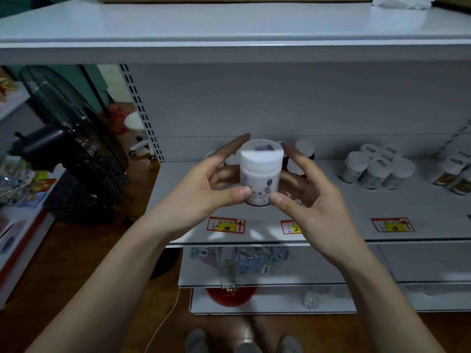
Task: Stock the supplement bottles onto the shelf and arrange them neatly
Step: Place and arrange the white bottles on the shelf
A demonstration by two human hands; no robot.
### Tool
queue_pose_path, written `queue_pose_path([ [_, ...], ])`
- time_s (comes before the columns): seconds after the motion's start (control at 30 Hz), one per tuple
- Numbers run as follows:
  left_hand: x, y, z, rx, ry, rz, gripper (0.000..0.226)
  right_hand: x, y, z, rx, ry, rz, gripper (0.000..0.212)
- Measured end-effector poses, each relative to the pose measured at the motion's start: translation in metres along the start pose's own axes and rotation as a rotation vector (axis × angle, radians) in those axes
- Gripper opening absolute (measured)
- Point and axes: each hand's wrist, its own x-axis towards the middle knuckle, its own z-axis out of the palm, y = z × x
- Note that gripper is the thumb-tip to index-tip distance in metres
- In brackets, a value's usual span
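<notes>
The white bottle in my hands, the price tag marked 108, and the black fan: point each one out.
white bottle (261,171), head view, on its cap side.
price tag (225,225), head view, on its yellow strip.
black fan (76,138), head view, on its wire guard.

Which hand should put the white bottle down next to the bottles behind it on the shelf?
Probably the left hand. Both hands hold the white bottle, but the clearest bare shelf lies on the left. The right hand sits in front of the dark bottles, so it might bump them.
</notes>
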Motion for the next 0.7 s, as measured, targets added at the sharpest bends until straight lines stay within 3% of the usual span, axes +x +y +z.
queue_pose_path([
  [0.4, 0.003, 0.021, 0.013, 0.096, 0.119, -0.200, 0.044, 0.008, -0.026, 0.010, -0.151, 0.083, 0.166, 0.046],
  [0.5, 0.003, 0.024, 0.018, 0.072, 0.138, -0.267, 0.047, 0.010, -0.033, 0.014, -0.156, 0.124, 0.221, 0.062],
  [0.7, 0.006, 0.029, 0.022, 0.053, 0.149, -0.302, 0.056, 0.010, -0.039, 0.009, -0.169, 0.123, 0.262, 0.055],
])
